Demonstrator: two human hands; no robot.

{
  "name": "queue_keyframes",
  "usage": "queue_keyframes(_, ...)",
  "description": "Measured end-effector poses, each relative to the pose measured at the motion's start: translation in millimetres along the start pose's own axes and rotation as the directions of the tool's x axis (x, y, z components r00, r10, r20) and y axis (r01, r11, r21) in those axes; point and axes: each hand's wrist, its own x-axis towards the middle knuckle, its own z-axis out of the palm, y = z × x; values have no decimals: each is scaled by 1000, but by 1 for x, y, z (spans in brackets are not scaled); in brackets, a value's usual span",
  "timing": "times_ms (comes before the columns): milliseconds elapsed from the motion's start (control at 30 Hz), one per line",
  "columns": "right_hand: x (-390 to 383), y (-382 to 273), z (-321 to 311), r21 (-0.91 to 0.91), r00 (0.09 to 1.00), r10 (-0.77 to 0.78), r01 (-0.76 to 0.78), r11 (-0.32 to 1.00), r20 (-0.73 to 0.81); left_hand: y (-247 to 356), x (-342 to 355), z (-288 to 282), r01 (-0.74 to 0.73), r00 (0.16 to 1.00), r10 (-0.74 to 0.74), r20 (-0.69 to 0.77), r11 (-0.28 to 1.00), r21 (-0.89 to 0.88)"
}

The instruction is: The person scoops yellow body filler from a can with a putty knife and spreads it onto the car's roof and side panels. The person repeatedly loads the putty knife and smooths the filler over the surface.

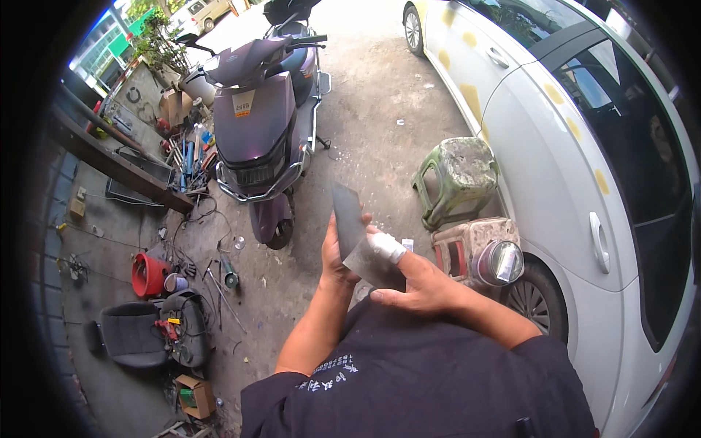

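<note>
In front of my chest, my left hand point(336, 255) is closed on a flat, dark grey rectangular plate point(349, 215) that stands tilted upward. My right hand point(420, 281), with a white wrapping point(387, 248) round one finger, is closed on a second thin grey plate point(371, 264). The two plates meet or overlap at their edges; whether they are metal or a stiff sheet I cannot tell. Some fingertips of both hands are hidden behind the plates.
On my right is a white car point(540, 139) with yellowish patches. Beside it stand a green stool point(464, 164) and a worn stool point(453, 241) bearing a round tin point(500, 263). A purple scooter point(255, 120) is ahead; a red bucket point(150, 276) and car seat point(131, 332) are left.
</note>
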Motion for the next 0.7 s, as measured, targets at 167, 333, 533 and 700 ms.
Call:
queue_keyframes(167,-2,10,2,20,998,51,-52,998,29,2,8,-7,-9,1000,9,1,1000,-8)
queue_keyframes(333,0,12,8,-49,999,-36,35,998,-17,6,7,-2,108,983,-117,138,991,72)
queue_keyframes(533,27,0,-17,-70,986,27,-40,997,-167,-3,2,18,25,1000,-28,8,974,225)
queue_keyframes(700,22,-11,-11,-181,1000,7,-4,983,17,10,4,21,-43,996,66,-62,948,317)
